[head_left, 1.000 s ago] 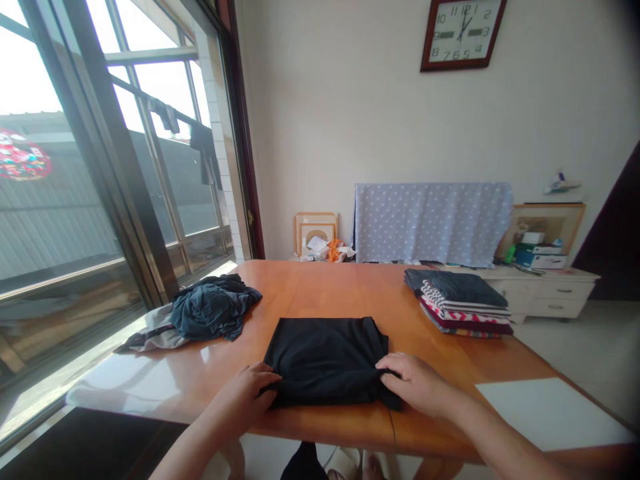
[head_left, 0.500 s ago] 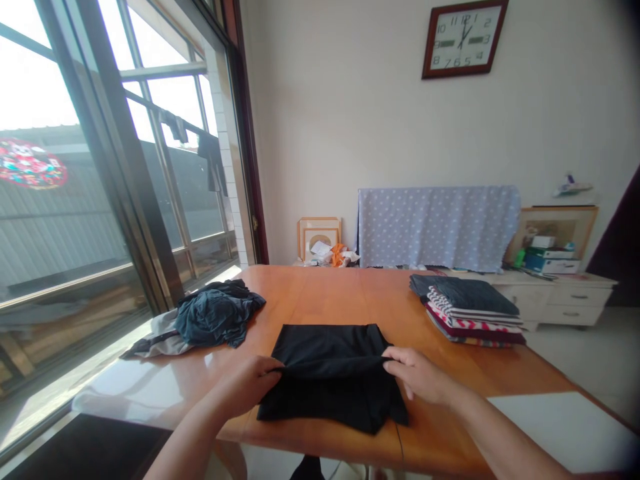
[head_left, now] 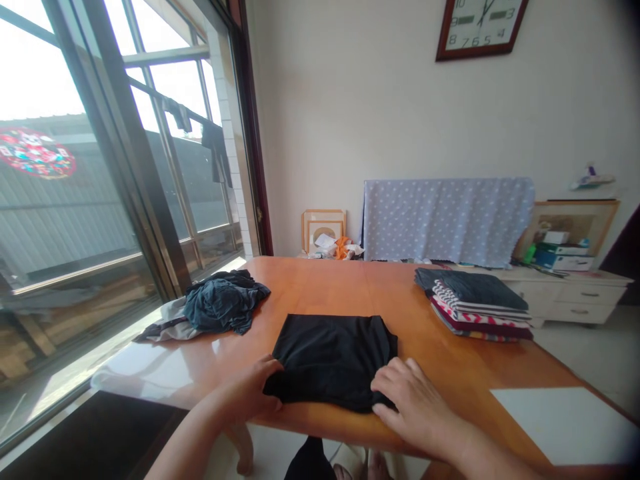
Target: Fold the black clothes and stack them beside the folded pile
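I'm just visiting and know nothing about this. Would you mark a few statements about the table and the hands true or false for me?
1. The left hand and right hand both touch the black cloth. True.
2. The crumpled clothes lie on the right side of the table. False: the crumpled clothes are on the left, near the window.
3. The folded pile has a dark garment on top. True.
4. The white sheet lies under the folded pile. False: the white sheet lies apart from it, closer to the person.
5. A clock hangs on the wall. True.
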Demonstrator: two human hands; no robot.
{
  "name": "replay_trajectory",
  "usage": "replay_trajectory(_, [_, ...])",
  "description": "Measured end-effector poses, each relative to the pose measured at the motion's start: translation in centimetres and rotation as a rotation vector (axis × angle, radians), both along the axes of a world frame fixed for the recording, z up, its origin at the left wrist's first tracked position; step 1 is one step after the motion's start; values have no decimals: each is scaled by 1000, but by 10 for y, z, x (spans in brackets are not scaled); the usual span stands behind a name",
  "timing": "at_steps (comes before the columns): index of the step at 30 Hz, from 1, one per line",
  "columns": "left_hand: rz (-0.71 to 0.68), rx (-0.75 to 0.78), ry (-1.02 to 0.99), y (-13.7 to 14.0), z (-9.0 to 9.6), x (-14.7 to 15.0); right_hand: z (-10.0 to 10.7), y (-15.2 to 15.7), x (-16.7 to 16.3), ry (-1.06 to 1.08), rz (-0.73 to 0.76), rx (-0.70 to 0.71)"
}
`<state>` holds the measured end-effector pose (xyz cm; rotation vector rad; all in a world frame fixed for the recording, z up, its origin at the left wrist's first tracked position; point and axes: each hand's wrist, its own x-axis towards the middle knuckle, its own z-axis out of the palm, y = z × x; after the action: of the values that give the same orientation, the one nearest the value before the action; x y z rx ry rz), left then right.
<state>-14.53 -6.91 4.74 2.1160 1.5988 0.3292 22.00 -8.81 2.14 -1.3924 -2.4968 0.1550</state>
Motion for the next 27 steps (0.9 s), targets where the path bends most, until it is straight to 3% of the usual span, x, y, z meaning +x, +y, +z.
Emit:
replay_trajectory(7, [7, 183, -16, 13, 7, 0, 9, 15, 6, 100, -10, 9])
replay_trajectory(12, [115, 136, -119, 24, 15, 9, 7, 36, 10, 226, -121, -137])
replay_trajectory(16, [200, 262, -5, 39, 21, 14, 16, 54, 7, 148, -196, 35])
replay_trajectory(21, [307, 395, 129, 69, 47, 19, 52, 84, 4, 27, -288, 185])
replay_trajectory(27, [415, 375, -265, 132, 65, 25, 78, 156, 5, 272, -263, 69])
